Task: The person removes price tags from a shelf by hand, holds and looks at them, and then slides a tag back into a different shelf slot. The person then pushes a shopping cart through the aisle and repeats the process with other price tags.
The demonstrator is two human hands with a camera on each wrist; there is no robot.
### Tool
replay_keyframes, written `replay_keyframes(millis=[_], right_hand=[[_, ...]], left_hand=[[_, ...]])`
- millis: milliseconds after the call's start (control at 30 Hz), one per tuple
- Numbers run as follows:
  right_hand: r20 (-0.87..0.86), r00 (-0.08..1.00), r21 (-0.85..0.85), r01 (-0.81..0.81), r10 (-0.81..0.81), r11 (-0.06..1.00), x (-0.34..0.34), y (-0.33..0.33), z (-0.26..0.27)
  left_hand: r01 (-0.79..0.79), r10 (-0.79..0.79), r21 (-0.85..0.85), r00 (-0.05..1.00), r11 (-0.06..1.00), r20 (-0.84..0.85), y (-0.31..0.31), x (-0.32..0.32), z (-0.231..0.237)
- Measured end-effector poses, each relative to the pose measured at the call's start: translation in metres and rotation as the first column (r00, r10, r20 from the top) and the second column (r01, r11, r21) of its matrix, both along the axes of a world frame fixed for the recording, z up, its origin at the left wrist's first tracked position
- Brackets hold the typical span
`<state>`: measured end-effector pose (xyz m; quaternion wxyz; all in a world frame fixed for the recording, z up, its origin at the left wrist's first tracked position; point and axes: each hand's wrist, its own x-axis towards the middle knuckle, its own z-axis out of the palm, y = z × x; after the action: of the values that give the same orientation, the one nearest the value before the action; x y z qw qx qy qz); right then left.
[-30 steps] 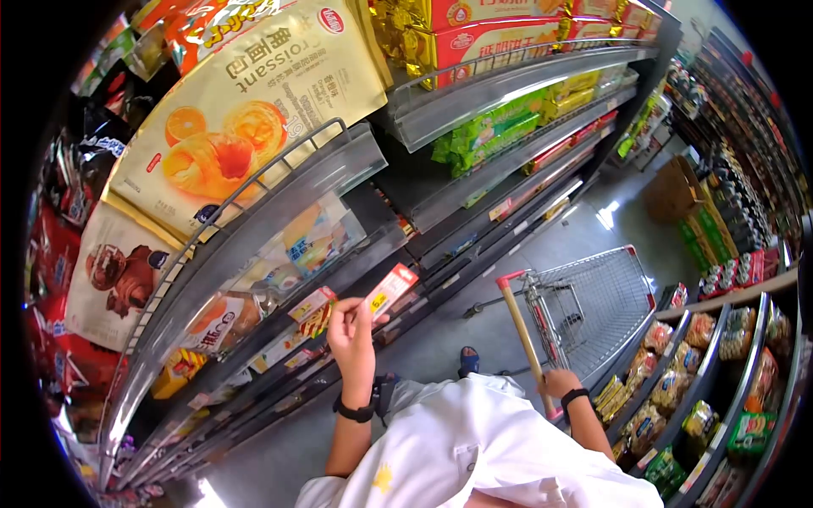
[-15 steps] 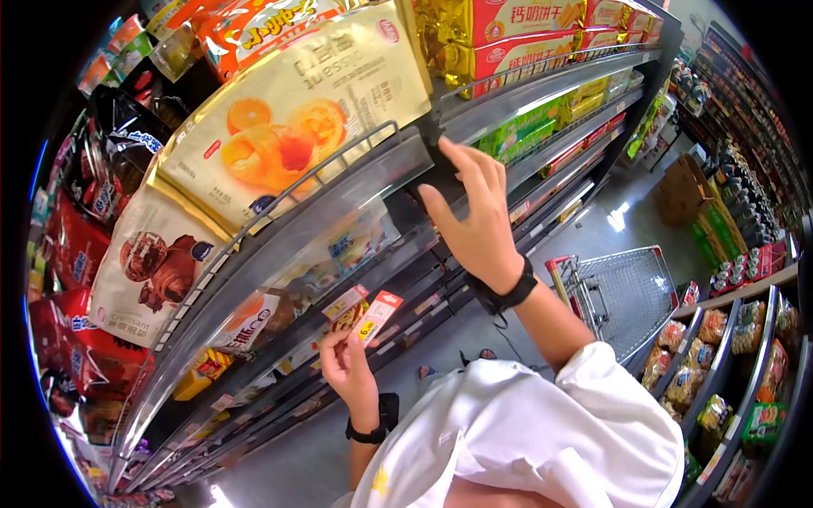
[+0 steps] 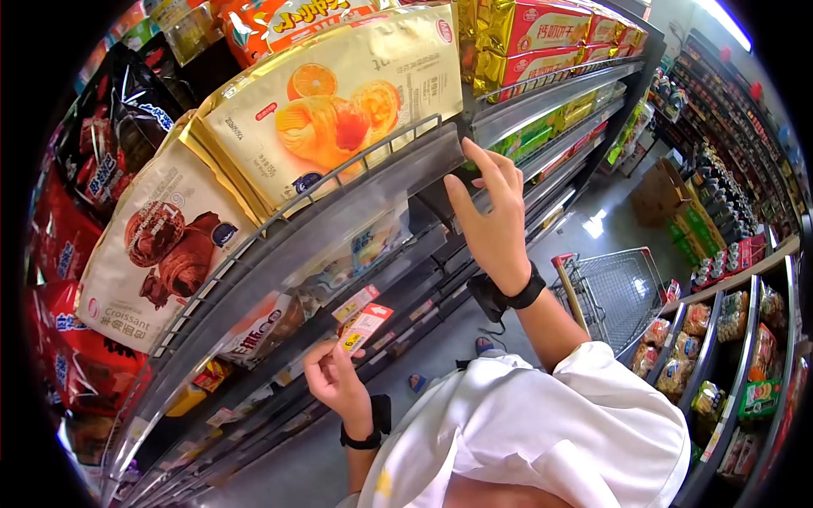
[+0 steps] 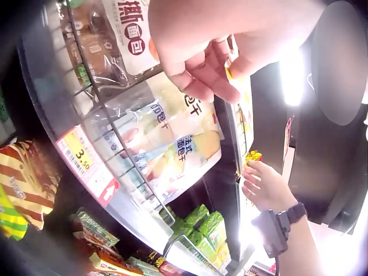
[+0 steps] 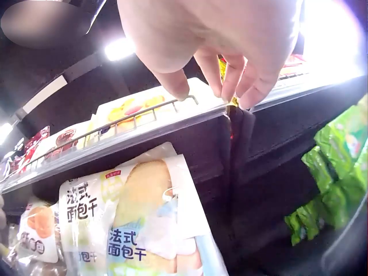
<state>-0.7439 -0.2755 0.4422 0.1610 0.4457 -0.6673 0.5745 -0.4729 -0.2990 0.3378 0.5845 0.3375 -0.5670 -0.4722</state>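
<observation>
In the head view my left hand (image 3: 343, 388) pinches a red and white price tag (image 3: 366, 328) with a yellow patch, in front of the lower shelves. My right hand (image 3: 495, 229) is raised, thumb and forefinger apart, with its fingertips at the end of the upper shelf's clear front strip (image 3: 373, 195). The right wrist view has my right hand (image 5: 213, 43) reaching over the shelf edge (image 5: 144, 133), fingertips touching it near a gap between shelf sections. From the left wrist, my left hand (image 4: 221, 49) has curled fingers; the tag is mostly hidden there.
Croissant bags (image 3: 339, 118) stand behind a wire rail on the upper shelf, biscuit boxes (image 3: 542, 30) beyond them. Bread packs (image 5: 138, 224) fill the shelf below. A shopping cart (image 3: 614, 292) stands on the floor at right, near slanted bread racks (image 3: 711, 339).
My right hand has left the cart handle and come up to the shelf edge. My left hand, still pinching the tag, has moved slightly down. The cart now appears farther right.
</observation>
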Motion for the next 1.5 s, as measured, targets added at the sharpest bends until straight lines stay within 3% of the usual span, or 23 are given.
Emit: replay_keyframes(millis=[133,200,300,333,400,600,833,933,1067,1300,1500], right_hand=[[0.011,0.992,-0.06,-0.127,0.127,0.99,-0.017,0.003,0.0],[-0.041,0.978,-0.067,-0.205,0.203,0.976,-0.033,0.0,-0.002],[0.015,0.933,-0.017,-0.36,0.36,0.933,-0.048,0.003,0.002],[-0.023,0.922,-0.016,-0.387,0.386,0.922,-0.053,0.004,0.003],[-0.104,0.895,-0.017,-0.437,0.434,0.899,-0.06,0.006,0.005],[-0.148,0.828,-0.017,-0.55,0.542,0.835,-0.074,0.01,-0.006],[-0.152,0.797,-0.015,-0.593,0.584,0.805,-0.082,0.012,-0.01],[-0.172,0.808,0.004,-0.572,0.564,0.82,-0.083,0.012,-0.01],[-0.191,0.814,-0.002,-0.56,0.549,0.829,-0.082,0.012,-0.01],[-0.272,0.826,-0.014,-0.516,0.493,0.856,-0.083,0.005,-0.005],[-0.298,0.816,-0.016,-0.522,0.494,0.853,-0.08,0.002,-0.002]], left_hand=[[-0.006,0.011,-0.077,0.998,0.997,0.057,0.005,-0.018,0.02],[-0.012,0.021,-0.18,0.999,0.984,0.049,0.005,-0.034,0.032],[0.001,0.009,-0.308,0.999,0.951,0.031,0.003,-0.061,0.061],[-0.042,0.098,-0.35,0.985,0.936,0.144,0.0,-0.065,0.07],[-0.122,0.178,-0.452,0.981,0.884,0.082,-0.002,-0.094,0.098],[-0.206,0.434,-0.689,0.884,0.695,0.173,-0.021,-0.154,0.138],[-0.143,0.544,-0.782,0.792,0.606,0.277,-0.038,-0.18,0.14],[-0.162,0.519,-0.767,0.818,0.62,0.247,-0.04,-0.179,0.143],[-0.027,0.538,-0.845,0.782,0.534,0.315,-0.046,-0.173,0.149],[0.025,0.6,-0.832,0.681,0.554,0.42,-0.038,-0.162,0.149],[0.019,0.688,-0.887,0.624,0.461,0.371,-0.04,-0.156,0.133]])
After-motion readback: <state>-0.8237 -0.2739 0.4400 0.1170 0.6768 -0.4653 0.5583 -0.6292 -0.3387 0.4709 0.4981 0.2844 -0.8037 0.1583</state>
